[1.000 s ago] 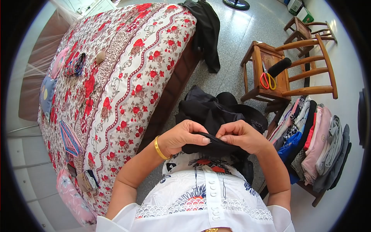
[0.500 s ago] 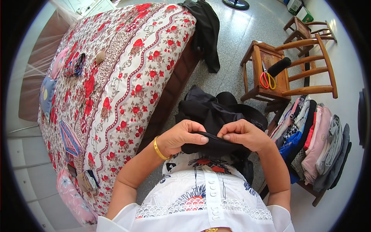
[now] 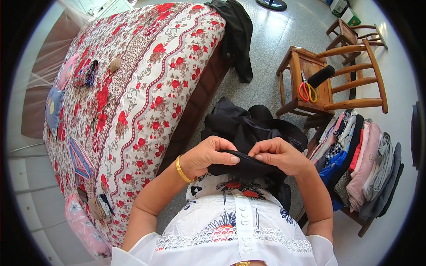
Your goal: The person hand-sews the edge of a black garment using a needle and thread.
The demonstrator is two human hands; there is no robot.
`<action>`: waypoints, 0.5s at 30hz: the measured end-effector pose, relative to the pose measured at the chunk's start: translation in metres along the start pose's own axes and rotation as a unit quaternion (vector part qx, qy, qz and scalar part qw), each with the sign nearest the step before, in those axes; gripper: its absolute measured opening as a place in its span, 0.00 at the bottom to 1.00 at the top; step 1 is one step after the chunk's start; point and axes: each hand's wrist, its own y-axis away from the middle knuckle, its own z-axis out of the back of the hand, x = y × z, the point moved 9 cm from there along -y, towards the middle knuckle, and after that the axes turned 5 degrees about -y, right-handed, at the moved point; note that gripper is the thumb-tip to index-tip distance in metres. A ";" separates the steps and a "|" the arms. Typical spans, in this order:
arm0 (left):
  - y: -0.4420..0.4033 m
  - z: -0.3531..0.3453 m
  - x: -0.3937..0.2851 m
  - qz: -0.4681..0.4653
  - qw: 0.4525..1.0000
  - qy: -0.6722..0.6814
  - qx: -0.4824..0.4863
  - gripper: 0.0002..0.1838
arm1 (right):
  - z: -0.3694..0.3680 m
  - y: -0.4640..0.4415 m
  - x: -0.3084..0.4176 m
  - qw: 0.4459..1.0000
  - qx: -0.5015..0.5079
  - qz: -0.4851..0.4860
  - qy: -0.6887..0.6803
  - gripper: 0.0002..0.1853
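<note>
Black cloth (image 3: pixel 235 122) lies bunched over the lap, with one edge raised between my two hands. My left hand (image 3: pixel 212 155), below a gold bangle (image 3: pixel 181 170), pinches that edge between thumb and fingers. On the other side, my right hand (image 3: pixel 279 155) pinches the same edge a short gap away. Whether a small item such as a needle sits between the fingertips cannot be made out. Red and yellow scissors (image 3: pixel 306 91) and a black spool-like roll (image 3: pixel 321 77) rest on a wooden chair (image 3: pixel 301 62).
A bed with a floral cover (image 3: pixel 151 102) fills the left, with small folded items on it. Dark trousers (image 3: pixel 237 40) hang over its corner. Folded clothes (image 3: pixel 364 164) are stacked at the right, and a second chair (image 3: pixel 344 33) stands behind.
The thumb and fingers of my left hand have shifted slightly left along the cloth edge. My right hand has stayed almost still.
</note>
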 end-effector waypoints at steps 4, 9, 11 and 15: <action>0.000 -0.001 -0.001 -0.005 1.000 0.000 0.004 0.06 | 0.001 0.000 -0.001 1.000 -0.001 0.003 0.004 0.07; 0.000 0.000 -0.001 -0.009 1.000 -0.006 0.002 0.06 | 0.002 0.000 -0.001 1.000 -0.001 0.009 0.006 0.07; 0.000 -0.001 -0.002 -0.009 1.000 -0.004 0.005 0.06 | 0.001 -0.001 0.000 1.000 -0.003 0.010 0.006 0.07; 0.000 -0.002 -0.001 -0.008 1.000 0.010 0.011 0.06 | 0.001 -0.001 -0.001 1.000 -0.004 0.012 0.004 0.07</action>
